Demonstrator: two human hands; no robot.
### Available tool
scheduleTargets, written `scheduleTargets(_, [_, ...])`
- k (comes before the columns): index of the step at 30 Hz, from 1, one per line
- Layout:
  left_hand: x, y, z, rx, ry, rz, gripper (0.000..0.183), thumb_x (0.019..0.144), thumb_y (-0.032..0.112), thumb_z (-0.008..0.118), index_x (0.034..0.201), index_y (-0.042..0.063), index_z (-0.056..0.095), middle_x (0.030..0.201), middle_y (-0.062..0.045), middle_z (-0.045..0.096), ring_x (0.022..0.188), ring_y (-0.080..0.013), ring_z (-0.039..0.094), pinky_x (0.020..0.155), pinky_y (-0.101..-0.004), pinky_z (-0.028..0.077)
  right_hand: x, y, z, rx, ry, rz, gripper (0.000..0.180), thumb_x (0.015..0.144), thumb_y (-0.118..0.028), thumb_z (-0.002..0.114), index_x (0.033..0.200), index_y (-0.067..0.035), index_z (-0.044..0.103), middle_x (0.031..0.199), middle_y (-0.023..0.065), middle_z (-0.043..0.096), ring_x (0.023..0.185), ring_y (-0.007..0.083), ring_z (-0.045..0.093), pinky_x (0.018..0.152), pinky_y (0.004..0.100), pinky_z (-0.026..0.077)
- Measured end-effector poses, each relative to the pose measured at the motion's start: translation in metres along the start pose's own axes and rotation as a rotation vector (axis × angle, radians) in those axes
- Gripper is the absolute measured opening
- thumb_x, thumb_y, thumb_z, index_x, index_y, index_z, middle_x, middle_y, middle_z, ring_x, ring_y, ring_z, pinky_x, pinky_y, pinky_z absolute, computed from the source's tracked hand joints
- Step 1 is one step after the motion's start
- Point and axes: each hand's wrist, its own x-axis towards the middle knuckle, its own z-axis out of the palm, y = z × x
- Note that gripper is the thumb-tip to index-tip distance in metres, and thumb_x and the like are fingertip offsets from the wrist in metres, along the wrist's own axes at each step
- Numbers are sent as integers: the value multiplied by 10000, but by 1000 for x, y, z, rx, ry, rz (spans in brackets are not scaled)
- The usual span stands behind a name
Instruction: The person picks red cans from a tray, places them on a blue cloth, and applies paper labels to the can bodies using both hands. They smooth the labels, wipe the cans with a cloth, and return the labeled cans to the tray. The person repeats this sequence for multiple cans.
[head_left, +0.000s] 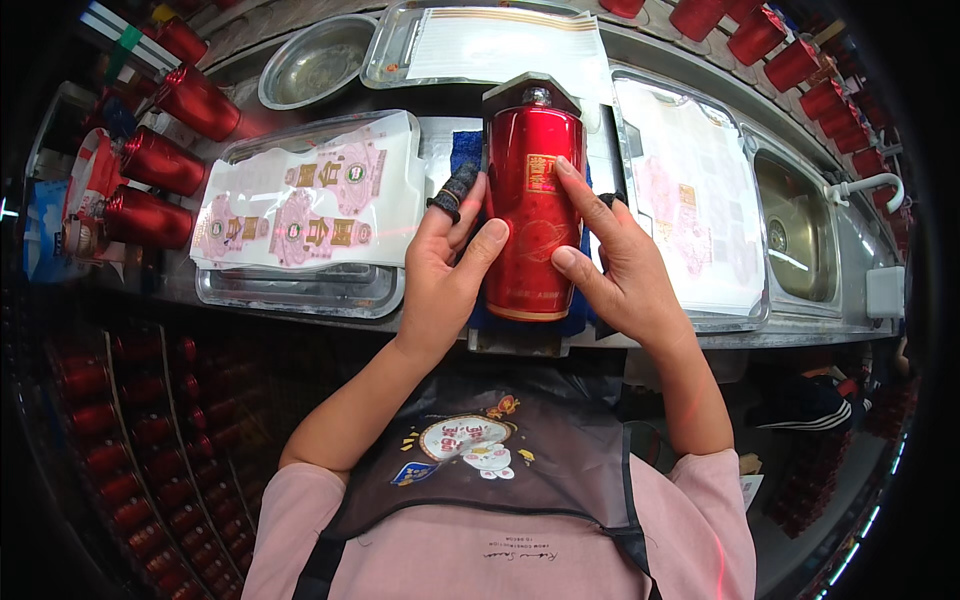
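Note:
A glossy red bottle (532, 255) lies before me with its neck pointing away, over a blue cloth (574, 319). Its front bears a gold-framed square label (541, 174) with writing and a fine line pattern below. My left hand (450, 262) grips the left side, thumb on the edge of the front and fingers alongside; a dark finger cover (454, 191) is on one finger. From the right, my right hand (619, 262) holds the bottle. Its index fingertip touches the label's right edge, its thumb rests lower down, and its other fingers are partly hidden.
Printed transfer sheets lie in trays at left (300, 202) and right (690, 210). Farther back are a metal bowl (319, 64) and a stack of white sheets (510, 45). A sink (795, 225) is at far right. Red bottles (161, 161) stand at left.

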Motion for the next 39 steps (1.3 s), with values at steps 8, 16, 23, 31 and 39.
scheduleTargets(8, [0, -2, 1, 17, 12, 17, 517, 980, 90, 632, 1414, -85, 411, 1456, -186, 496, 1266, -136, 513, 1034, -278, 456, 2, -5, -4, 2, -27, 30, 687, 916, -492, 624, 1539, -381, 358, 814, 143, 474, 731, 302, 559, 699, 380, 451])
scheduleTargets(16, [1, -2, -2, -4, 12, 18, 510, 971, 105, 650, 1388, -88, 428, 1458, -211, 490, 1290, -162, 506, 1042, -289, 456, 2, 4, 7, 223, 45, -12, 784, 931, -463, 611, 1591, -237, 252, 1132, 222, 606, 972, 334, 630, 891, 394, 485])
scheduleTargets(23, [1, -3, -2, 70, 20, 63, 500, 961, 107, 667, 1365, -85, 442, 1462, -223, 487, 1290, -172, 515, 1044, -296, 459, 0, 10, 11, 291, 63, 107, 812, 952, -466, 585, 1601, -151, 210, 1446, 254, 502, 1174, 314, 617, 935, 383, 499])
scheduleTargets(31, [-2, -2, -12, 10, 10, 38, 474, 958, 129, 682, 1329, -77, 471, 1434, -225, 520, 1225, -141, 545, 1028, -293, 467, -11, 16, 9, 502, 102, 219, 748, 946, -469, 625, 1527, -73, 369, 1498, 243, 433, 1393, 351, 421, 1086, 442, 420])
scheduleTargets(39, [-5, -8, -9, 21, -39, 73, 477, 941, 139, 707, 1305, -63, 475, 1448, -247, 496, 1262, -161, 529, 1041, -308, 460, -15, 14, 20, 641, 56, 211, 730, 919, -355, 712, 1494, -22, 407, 1400, 246, 505, 1171, 264, 604, 850, 323, 552])
